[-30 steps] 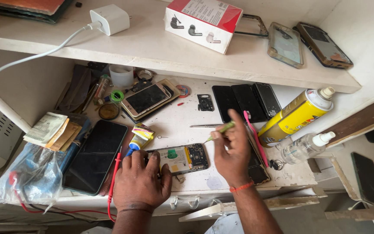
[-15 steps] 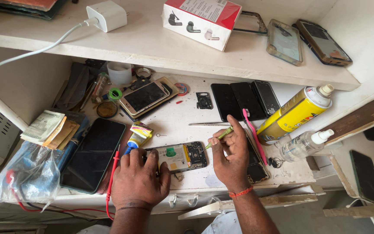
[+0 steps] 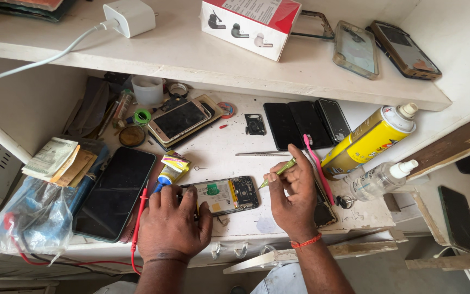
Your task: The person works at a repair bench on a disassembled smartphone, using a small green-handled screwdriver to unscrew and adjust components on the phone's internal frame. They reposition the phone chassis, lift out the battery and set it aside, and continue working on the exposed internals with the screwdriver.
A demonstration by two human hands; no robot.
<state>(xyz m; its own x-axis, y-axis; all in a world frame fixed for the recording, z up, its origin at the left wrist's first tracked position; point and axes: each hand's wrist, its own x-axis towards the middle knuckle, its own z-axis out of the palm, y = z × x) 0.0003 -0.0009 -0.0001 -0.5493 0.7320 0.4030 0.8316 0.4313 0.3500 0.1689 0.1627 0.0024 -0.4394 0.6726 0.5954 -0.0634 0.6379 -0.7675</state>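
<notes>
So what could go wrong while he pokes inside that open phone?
The green tool in the right hand could slip and scratch the opened phone, which only the left hand steadies. The phone lies near the bench's front edge, so a nudge might knock it off. The glue tube beside it could smear.

- A yellow spray can (image 3: pixel 370 140) lies beside a clear spray bottle (image 3: pixel 379 178).
- Three dark phones (image 3: pixel 305 124) sit side by side.
- A white charger (image 3: pixel 130 16) and red-white box (image 3: pixel 252 23) rest on the shelf (image 3: pixel 191 54).
- Folded banknotes (image 3: pixel 50 158) lie at left.
</notes>
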